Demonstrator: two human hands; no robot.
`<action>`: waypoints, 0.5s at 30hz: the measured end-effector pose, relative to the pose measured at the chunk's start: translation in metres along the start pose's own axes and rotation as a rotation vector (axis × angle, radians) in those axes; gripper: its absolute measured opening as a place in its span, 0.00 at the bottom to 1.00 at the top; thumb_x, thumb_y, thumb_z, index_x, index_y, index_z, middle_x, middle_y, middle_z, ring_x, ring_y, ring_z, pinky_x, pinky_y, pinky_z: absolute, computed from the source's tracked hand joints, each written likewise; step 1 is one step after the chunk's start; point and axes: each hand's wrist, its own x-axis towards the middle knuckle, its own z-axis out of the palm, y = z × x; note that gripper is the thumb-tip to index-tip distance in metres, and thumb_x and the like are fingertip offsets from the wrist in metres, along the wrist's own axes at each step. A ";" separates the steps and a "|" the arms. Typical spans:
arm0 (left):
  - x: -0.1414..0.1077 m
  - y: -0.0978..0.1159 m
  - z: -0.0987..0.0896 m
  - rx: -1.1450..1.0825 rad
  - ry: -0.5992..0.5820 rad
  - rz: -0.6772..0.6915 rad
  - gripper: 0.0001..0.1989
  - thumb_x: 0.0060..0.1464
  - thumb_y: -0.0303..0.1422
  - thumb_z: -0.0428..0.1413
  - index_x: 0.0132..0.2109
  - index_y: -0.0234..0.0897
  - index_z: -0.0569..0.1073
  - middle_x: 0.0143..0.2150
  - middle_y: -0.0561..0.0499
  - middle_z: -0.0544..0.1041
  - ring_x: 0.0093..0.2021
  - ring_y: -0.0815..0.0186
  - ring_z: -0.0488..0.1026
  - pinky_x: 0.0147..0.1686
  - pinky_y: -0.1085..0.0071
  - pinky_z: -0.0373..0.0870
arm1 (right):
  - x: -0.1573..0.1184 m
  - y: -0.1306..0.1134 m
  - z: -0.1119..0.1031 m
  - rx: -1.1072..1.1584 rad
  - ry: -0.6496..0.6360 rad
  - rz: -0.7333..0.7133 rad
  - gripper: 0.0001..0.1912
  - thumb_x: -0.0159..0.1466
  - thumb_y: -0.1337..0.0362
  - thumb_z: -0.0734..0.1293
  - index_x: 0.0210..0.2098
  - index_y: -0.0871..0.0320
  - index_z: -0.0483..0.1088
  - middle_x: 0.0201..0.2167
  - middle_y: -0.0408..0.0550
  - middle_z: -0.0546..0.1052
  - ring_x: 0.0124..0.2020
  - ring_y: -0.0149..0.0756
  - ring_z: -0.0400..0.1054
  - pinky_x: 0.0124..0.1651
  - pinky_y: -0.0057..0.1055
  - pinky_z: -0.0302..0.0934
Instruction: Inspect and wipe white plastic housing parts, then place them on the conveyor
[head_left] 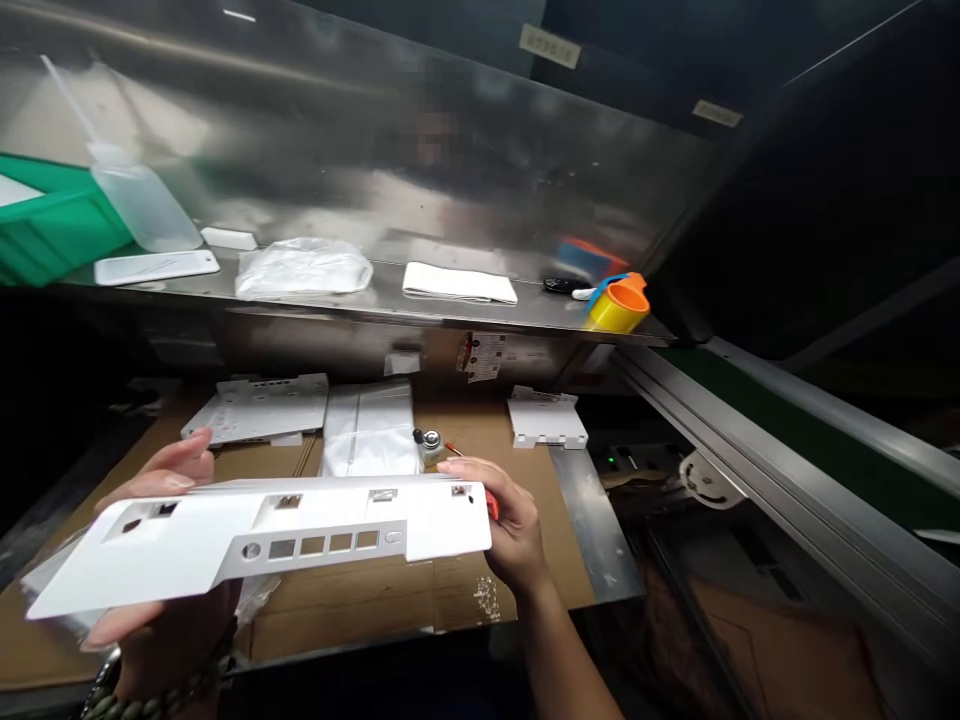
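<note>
A long white plastic housing [442, 515] with a row of square port cut-outs is raised above the cardboard on the bench. Its left end lies in the grip of my left hand [172, 625], with fingers behind the top edge and a digit under the lower one. My right hand [514, 525] closes around the right end. Something red [492, 504] peeks out between that palm and the housing; its kind is hidden. Behind the housing are a stack of white plastic bags [369, 425] and a small round metal item [430, 439].
Other white housings lie at the back left [262, 408] and back right [547, 418]. A steel shelf [382, 277] above carries a squeeze bottle [146, 200], a green bin [64, 225], a folded white cloth [459, 283] and a yellow-orange tape roll [619, 304]. A conveyor [810, 440] runs along the right.
</note>
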 end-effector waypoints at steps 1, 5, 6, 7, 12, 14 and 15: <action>0.002 -0.004 -0.005 0.002 0.030 0.028 0.36 0.41 0.72 0.53 0.38 0.43 0.71 0.47 0.49 0.80 0.59 0.42 0.73 0.63 0.48 0.66 | 0.002 0.003 0.004 -0.003 -0.016 -0.002 0.21 0.69 0.71 0.67 0.57 0.43 0.75 0.52 0.45 0.82 0.56 0.42 0.75 0.60 0.44 0.70; 0.007 -0.012 -0.018 0.049 0.138 0.129 0.39 0.44 0.75 0.45 0.35 0.42 0.71 0.36 0.48 0.77 0.50 0.44 0.77 0.57 0.51 0.70 | 0.005 0.012 0.016 -0.022 -0.055 0.040 0.19 0.69 0.69 0.67 0.56 0.45 0.75 0.52 0.46 0.82 0.54 0.42 0.76 0.56 0.41 0.72; 0.007 -0.011 -0.020 0.061 0.143 0.142 0.40 0.44 0.76 0.45 0.35 0.42 0.71 0.36 0.49 0.75 0.51 0.45 0.77 0.58 0.52 0.69 | 0.005 0.013 0.017 -0.033 -0.061 0.050 0.19 0.69 0.69 0.66 0.56 0.46 0.75 0.51 0.46 0.82 0.54 0.42 0.77 0.56 0.40 0.73; 0.006 -0.009 -0.022 0.062 0.125 0.139 0.41 0.44 0.76 0.45 0.36 0.42 0.71 0.36 0.50 0.74 0.53 0.45 0.76 0.60 0.52 0.68 | 0.005 0.015 0.018 -0.043 -0.066 0.056 0.19 0.70 0.69 0.65 0.56 0.46 0.75 0.51 0.46 0.82 0.53 0.41 0.77 0.55 0.38 0.73; 0.000 -0.003 -0.026 -0.023 -0.007 0.110 0.37 0.46 0.72 0.53 0.41 0.43 0.74 0.42 0.51 0.74 0.59 0.49 0.70 0.68 0.55 0.59 | 0.002 0.020 0.018 -0.052 -0.083 0.063 0.20 0.68 0.71 0.66 0.56 0.45 0.75 0.51 0.44 0.82 0.53 0.40 0.77 0.53 0.34 0.73; -0.002 -0.007 -0.028 -0.024 -0.032 0.112 0.37 0.48 0.73 0.50 0.42 0.44 0.74 0.43 0.51 0.74 0.59 0.49 0.70 0.69 0.53 0.58 | 0.000 0.024 0.016 -0.050 -0.080 0.054 0.20 0.67 0.72 0.66 0.55 0.46 0.75 0.51 0.45 0.82 0.53 0.41 0.77 0.54 0.36 0.73; -0.003 -0.009 -0.029 -0.024 -0.049 0.109 0.38 0.48 0.73 0.48 0.42 0.44 0.74 0.43 0.51 0.74 0.59 0.49 0.70 0.70 0.52 0.57 | -0.001 0.025 0.014 -0.048 -0.079 0.039 0.20 0.67 0.72 0.66 0.55 0.46 0.74 0.51 0.46 0.82 0.53 0.41 0.77 0.55 0.38 0.73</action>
